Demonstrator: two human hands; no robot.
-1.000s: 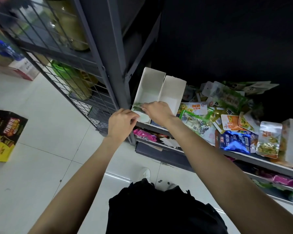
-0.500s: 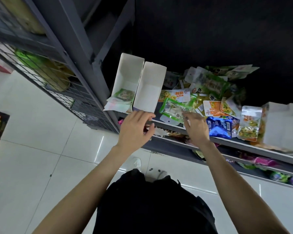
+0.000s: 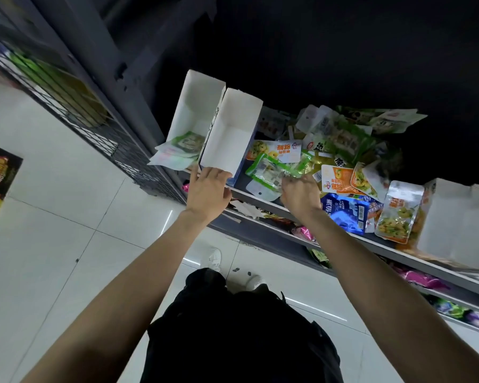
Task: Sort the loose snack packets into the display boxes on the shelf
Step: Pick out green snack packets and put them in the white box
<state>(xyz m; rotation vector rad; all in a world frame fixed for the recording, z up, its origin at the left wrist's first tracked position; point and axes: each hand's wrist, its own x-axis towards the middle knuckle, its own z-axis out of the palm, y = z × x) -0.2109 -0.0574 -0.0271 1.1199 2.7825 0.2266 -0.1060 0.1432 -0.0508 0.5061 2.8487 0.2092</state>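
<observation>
Head view: looking down past two bare arms at a shelf [image 3: 263,201] full of snacks.
Left hand [image 3: 208,193]: its grip is loose with nothing in it. The fingers [image 3: 217,172] are spread and touch the front lip of the empty box [image 3: 227,139].
Right hand [image 3: 299,194]: its grip is curled at the near edge of the clear green packet [image 3: 271,170]. I cannot tell if it has pinched the packet yet, because the fingers hide the spot.
Step now: I think this is picking the green packet out of the pile.
Where the packet is: just past the right grip, flat on the shelf, beside the empty box.
How to do it well: pinch one corner only and lift slowly, so the orange packet [image 3: 339,181] beside the grip does not come along.
Watch out: the blue packet [image 3: 346,212] sits just to the side of the right wrist, at the shelf edge. A bump could knock it to the floor.
Left hand's job: keep the empty box steady so it does not tip when the packet goes in.
Box on the far side of the left grip: the first box [image 3: 194,109] has green packets inside. They stick out over its front.
Best match: the packet looks green like those, so I would put it there.
Farther back: more loose packets [image 3: 343,134] wait in a heap.
</observation>
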